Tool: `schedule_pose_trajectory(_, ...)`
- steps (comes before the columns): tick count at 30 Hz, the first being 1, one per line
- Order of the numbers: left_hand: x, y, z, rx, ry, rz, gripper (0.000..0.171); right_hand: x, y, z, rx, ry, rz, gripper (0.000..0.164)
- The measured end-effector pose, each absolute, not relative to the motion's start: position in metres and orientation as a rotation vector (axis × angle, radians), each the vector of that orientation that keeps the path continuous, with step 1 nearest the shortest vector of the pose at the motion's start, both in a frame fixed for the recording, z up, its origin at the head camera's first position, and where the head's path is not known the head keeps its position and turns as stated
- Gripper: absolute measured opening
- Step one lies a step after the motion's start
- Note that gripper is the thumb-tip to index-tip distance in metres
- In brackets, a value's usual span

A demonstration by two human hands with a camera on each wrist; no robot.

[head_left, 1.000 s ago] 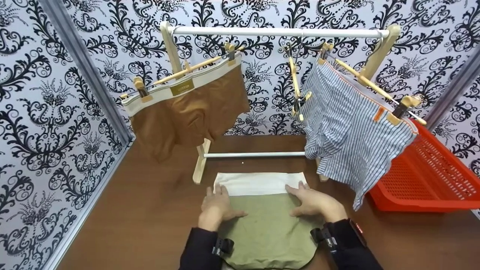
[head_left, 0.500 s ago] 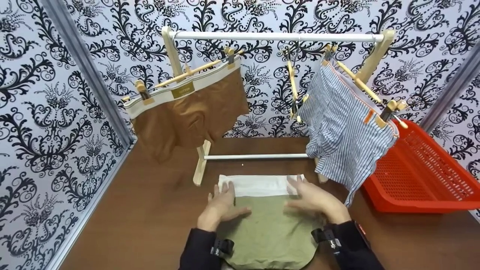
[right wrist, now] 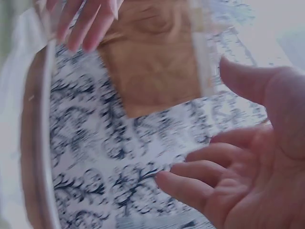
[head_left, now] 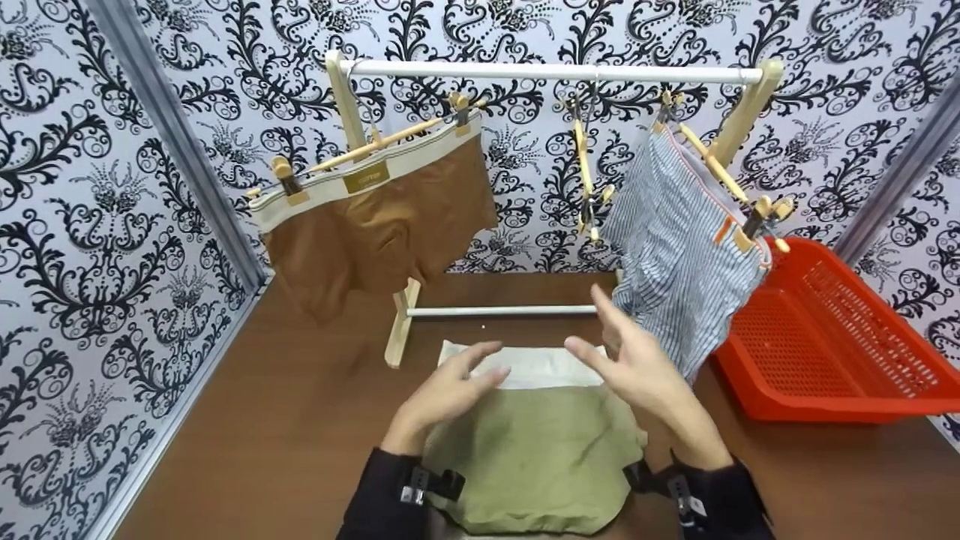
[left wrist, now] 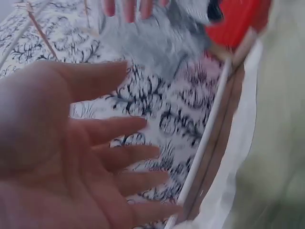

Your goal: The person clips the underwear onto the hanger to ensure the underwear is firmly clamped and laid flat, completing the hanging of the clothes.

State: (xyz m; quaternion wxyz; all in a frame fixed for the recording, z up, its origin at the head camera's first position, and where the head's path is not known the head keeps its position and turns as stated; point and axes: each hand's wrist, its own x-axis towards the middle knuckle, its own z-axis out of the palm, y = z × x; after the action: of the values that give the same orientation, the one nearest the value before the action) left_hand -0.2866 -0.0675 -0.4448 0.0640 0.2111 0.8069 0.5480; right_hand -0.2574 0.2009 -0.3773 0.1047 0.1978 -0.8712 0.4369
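Note:
Olive-green underpants [head_left: 540, 457] with a white waistband [head_left: 536, 365] lie flat on the brown table, waistband toward the rack. My left hand [head_left: 450, 386] is raised above their left side, fingers spread and holding nothing. Over the right side, my right hand [head_left: 637, 364] hovers with the thumb apart from straight fingers; it holds nothing either. In the left wrist view the left palm [left wrist: 71, 157] faces the camera, fingers extended. The right wrist view shows the right hand [right wrist: 238, 162] relaxed, with no object in it.
Brown underpants [head_left: 382, 217] and striped underpants [head_left: 675, 232] hang from clip hangers on a rack with a white rail [head_left: 555, 71]. Between them hangs a bare clip hanger [head_left: 583, 161]. A red plastic basket [head_left: 832, 409] stands at the right. Patterned walls enclose the table [head_left: 285, 435].
Both hands have lifted off the olive-green underpants and turned their palms inward. The striped underpants on their hanger have swung round to a more edge-on angle.

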Motion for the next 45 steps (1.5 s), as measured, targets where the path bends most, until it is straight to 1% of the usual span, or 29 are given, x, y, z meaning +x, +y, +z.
schedule_pose_trajectory(3,-0.297,-0.058,-0.432,0.644,2.34,1.794,0.054,-0.251,0.196,-0.358,0.562,-2.442,1.452,0.086)
schedule_pose_trajectory(7,-0.316,-0.046,-0.409,0.567,2.132,1.972,0.051,-0.247,0.184,-0.332,0.521,-2.3,1.552,0.089)
schedule_pose_trajectory(12,-0.337,-0.036,-0.365,0.449,1.942,2.114,0.044,-0.247,0.167,-0.304,0.492,-2.133,1.632,0.094)
schedule_pose_trajectory(17,-0.352,-0.031,-0.321,0.401,1.938,2.163,0.039,-0.251,0.155,-0.284,0.497,-1.991,1.714,0.093)
schedule_pose_trajectory(23,-0.365,-0.019,-0.282,0.401,2.021,2.167,0.044,-0.259,0.15,-0.277,0.464,-1.898,1.731,0.087)
schedule_pose_trajectory(26,-0.367,-0.011,-0.268,0.436,2.055,2.144,0.047,-0.26,0.149,-0.277,0.45,-1.863,1.714,0.082)
schedule_pose_trajectory(31,-0.367,0.003,-0.247,0.481,2.059,2.197,0.049,-0.259,0.148,-0.279,0.445,-1.805,1.74,0.079)
schedule_pose_trajectory(37,-0.368,0.021,-0.232,0.49,2.014,2.262,0.048,-0.255,0.146,-0.281,0.42,-1.774,1.764,0.076)
schedule_pose_trajectory(41,-0.369,0.027,-0.228,0.502,1.951,2.323,0.048,-0.251,0.147,-0.28,0.427,-1.727,1.76,0.069)
schedule_pose_trajectory(45,-0.37,0.029,-0.226,0.499,1.923,2.349,0.043,-0.248,0.149,-0.278,0.444,-1.681,1.732,0.062)
